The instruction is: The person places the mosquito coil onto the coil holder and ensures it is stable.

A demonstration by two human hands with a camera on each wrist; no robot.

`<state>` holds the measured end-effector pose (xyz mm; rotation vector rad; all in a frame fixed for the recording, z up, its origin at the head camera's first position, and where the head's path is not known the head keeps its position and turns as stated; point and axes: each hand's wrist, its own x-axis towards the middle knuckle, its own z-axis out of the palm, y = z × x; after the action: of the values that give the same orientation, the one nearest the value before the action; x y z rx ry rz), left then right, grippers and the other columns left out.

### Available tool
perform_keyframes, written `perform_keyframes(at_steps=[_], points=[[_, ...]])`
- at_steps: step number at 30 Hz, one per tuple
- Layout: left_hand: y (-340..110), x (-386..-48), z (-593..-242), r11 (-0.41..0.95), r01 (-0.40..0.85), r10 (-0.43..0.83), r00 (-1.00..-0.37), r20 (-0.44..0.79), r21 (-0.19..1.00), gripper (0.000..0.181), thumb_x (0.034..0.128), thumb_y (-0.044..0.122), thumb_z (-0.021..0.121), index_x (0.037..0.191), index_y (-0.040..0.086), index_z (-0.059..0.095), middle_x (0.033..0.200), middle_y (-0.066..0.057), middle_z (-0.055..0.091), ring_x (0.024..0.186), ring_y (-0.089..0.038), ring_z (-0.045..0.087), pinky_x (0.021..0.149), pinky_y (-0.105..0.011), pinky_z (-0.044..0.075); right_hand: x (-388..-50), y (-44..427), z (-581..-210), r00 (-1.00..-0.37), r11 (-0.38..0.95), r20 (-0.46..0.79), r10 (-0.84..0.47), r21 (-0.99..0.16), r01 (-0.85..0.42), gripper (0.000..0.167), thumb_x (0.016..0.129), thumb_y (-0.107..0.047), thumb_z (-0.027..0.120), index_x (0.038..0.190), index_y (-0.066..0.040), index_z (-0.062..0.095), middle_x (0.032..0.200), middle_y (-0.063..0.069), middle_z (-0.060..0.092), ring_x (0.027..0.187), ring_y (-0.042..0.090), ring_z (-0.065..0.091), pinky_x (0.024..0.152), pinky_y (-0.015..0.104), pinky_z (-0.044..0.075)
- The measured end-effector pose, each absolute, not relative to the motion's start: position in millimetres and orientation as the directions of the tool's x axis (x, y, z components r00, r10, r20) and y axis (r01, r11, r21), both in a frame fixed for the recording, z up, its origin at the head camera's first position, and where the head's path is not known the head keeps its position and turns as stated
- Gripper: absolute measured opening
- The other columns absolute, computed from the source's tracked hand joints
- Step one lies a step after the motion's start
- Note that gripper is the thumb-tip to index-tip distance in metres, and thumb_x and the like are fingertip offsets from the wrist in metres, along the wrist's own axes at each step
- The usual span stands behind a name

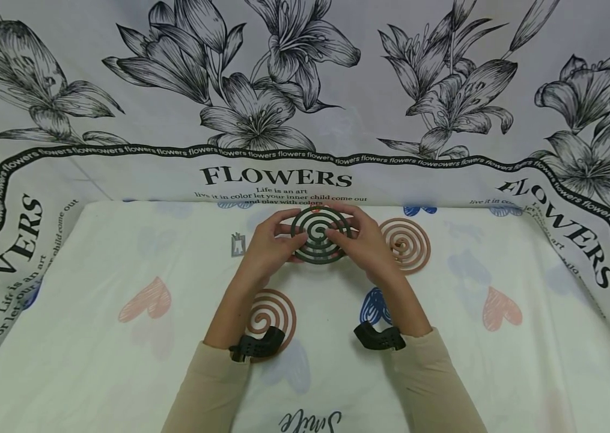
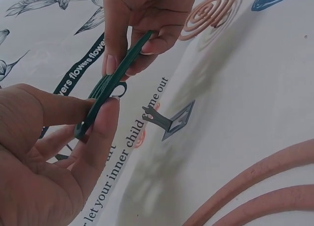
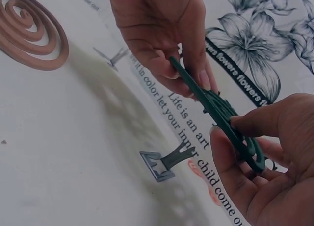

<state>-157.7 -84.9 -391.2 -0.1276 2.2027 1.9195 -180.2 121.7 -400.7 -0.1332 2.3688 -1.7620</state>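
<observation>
While I watch from my remote station, a white tablecloth (image 1: 94,361), printed with hearts, spreads under everything. Two bare hands reach in from 6 o'clock: the left hand (image 1: 274,243) pinches the left part of a green coil (image 2: 115,85), and the right hand (image 1: 364,243) pinches the right part, thumbs on the near face, fingers behind. The coil is held up off the cloth, just past the middle of the head view, its face turned to the camera.

Taking the coil as the clock's centre, a brown coil (image 1: 402,243) lies at 3 o'clock, beside the right hand; a second brown coil (image 1: 263,320) lies at 7 o'clock, partly under the left forearm. Smaller still, a grey metal stand (image 1: 238,245) lies at 9 o'clock. The wrist views show another stand (image 3: 172,160) below the coil, its forked tongue bent upward.

To handle this well, I'd match the pressure of both pinches and spread it across several rings, moving the thumbs in small steps without twisting. The thin spiral looks liable to snap, and I'd avoid lowering it onto that tongue.
</observation>
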Motion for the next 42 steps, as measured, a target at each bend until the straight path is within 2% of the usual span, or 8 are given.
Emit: perform_keyframes(at_steps=[6,17,29,38,42], points=[[-84,-158,-393,0.141,-0.217,0.055,-0.973,-0.226,0.966,0.057,0.0999,0.010,0.072,0.153,0.016,0.052,0.130,-0.019,0.065,0.099,-0.024,0.075,0.077,-0.043,0.068,-181,121,-404,-0.978,0.321,-0.119,-0.168,-0.945,0.060,0.058,0.098,-0.020,0.077,0.151,-0.022,0.055,0.129,0.017,0.066,0.113,0.031,0.073,0.084,0.031,0.062],[-82,-161,-401,0.096,-0.198,0.047,-0.978,-0.203,0.975,0.057,0.0992,0.008,0.071,0.152,0.011,0.052,0.130,-0.023,0.067,0.095,-0.020,0.076,0.073,-0.039,0.067,-182,121,-408,-0.982,0.358,-0.125,-0.140,-0.931,0.067,0.060,0.098,-0.022,0.077,0.153,-0.022,0.054,0.127,0.016,0.067,0.110,0.030,0.073,0.082,0.030,0.059],[-78,-161,-408,0.132,-0.214,0.037,-0.975,-0.220,0.968,0.056,0.0986,0.009,0.072,0.151,0.013,0.052,0.127,-0.019,0.067,0.089,-0.022,0.076,0.070,-0.038,0.067,-183,122,-413,-0.979,0.364,-0.152,-0.132,-0.927,0.095,0.059,0.099,-0.027,0.076,0.153,-0.020,0.054,0.129,0.017,0.066,0.112,0.028,0.068,0.087,0.030,0.056],[-74,-160,-409,0.159,-0.196,0.057,-0.977,-0.207,0.968,0.063,0.0955,0.011,0.078,0.152,0.015,0.051,0.133,-0.020,0.064,0.100,-0.030,0.078,0.069,-0.037,0.067,-183,123,-416,-0.983,0.376,-0.146,-0.107,-0.922,0.095,0.056,0.099,-0.027,0.075,0.151,-0.022,0.055,0.128,0.016,0.067,0.114,0.026,0.065,0.091,0.032,0.056],[-74,-160,-410,0.169,-0.175,0.051,-0.981,-0.186,0.970,0.063,0.0954,0.009,0.077,0.153,0.013,0.051,0.134,-0.020,0.063,0.098,-0.031,0.078,0.069,-0.038,0.067,-184,121,-417,-0.984,0.377,-0.143,-0.103,-0.922,0.094,0.055,0.098,-0.027,0.076,0.149,-0.022,0.057,0.128,0.015,0.068,0.114,0.026,0.065,0.091,0.034,0.056]])
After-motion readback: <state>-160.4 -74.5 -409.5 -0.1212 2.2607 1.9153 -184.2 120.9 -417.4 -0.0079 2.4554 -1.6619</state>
